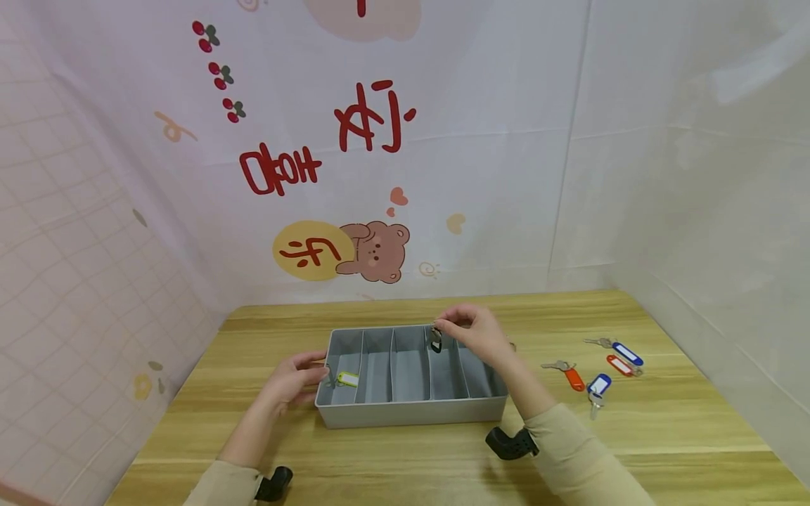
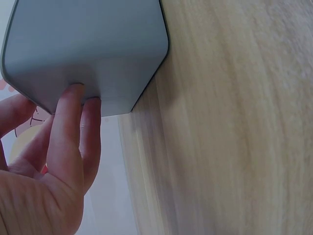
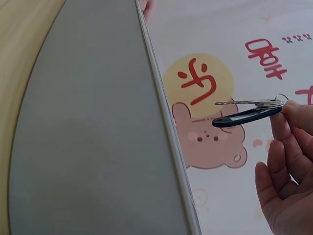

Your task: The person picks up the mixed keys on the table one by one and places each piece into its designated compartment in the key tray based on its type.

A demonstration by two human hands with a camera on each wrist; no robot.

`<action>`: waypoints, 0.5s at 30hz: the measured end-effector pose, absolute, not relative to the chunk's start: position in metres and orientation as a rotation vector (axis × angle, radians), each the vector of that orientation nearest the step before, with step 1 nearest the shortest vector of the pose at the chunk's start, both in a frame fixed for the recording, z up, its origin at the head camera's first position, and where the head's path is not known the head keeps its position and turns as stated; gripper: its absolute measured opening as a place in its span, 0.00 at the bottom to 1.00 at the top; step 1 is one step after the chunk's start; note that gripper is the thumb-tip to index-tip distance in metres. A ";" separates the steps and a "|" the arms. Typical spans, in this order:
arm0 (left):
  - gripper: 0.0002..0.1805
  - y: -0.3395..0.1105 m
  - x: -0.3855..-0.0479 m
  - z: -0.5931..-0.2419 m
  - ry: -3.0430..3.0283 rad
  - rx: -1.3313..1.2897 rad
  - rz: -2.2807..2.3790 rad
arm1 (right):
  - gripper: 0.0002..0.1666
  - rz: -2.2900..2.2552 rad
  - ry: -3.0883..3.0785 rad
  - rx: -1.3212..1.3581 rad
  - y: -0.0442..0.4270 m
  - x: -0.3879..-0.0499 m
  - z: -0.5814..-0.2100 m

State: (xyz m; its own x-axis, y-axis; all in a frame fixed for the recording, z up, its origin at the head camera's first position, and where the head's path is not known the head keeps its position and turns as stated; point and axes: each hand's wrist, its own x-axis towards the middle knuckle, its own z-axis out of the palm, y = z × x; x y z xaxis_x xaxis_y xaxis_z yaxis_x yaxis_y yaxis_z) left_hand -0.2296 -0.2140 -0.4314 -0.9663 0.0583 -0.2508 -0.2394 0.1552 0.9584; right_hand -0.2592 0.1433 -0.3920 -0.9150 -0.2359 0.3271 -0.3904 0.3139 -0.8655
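A long grey tray [image 1: 411, 414] with several compartments stands on the table. At its left end my left hand [image 1: 292, 381] grips the wall, thumb at the rim. In the left wrist view, two fingertips press the outside of the end wall. My right hand [image 1: 476, 336] pinches the ring of a key with a black tag [image 3: 247, 117], which hangs above the tray near the divider between the third and fourth compartments. A key with a yellow-green tag [image 1: 347, 379] lies in the leftmost compartment.
Right of the tray lie several tagged keys: one with an orange-red tag [image 1: 574, 379], one with a red tag [image 1: 619, 365], and two with blue tags, one nearer [image 1: 598, 384]. A white printed cloth [image 1: 493, 211] hangs behind the wooden table [image 1: 405, 464].
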 end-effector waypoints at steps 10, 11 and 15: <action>0.30 -0.214 -0.230 -0.432 2.215 -0.156 1.888 | 0.07 1.673 -2.448 0.669 0.119 -0.259 -0.395; 0.30 -0.214 -0.230 -0.432 2.216 -0.153 1.887 | 0.07 1.676 -2.446 0.678 0.117 -0.259 -0.395; 0.29 -0.214 -0.230 -0.431 2.222 -0.163 1.885 | 0.06 1.658 -2.438 0.725 0.109 -0.259 -0.395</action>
